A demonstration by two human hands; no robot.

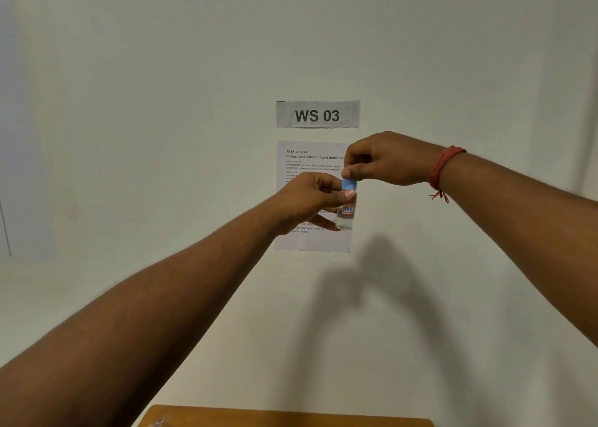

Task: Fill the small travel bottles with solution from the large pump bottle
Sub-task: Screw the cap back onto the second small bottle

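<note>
Left hand grips a small clear travel bottle, cylindrical and glossy; right hand pinches its smooth blue cap.

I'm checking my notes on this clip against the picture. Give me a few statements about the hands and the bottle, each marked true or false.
1. The left hand holds the small bottle by its body. True.
2. The right hand pinches the blue cap at the top of the bottle. True.
3. The bottle stands on the wooden table. False: it is held up in the air in front of the wall, well above the table.
4. The red thread band is on the left wrist. False: it is on the right wrist.
5. The sign on the wall reads WS 03. True.
6. The large pump bottle stands beside the hands. False: no pump bottle is in view.
</note>
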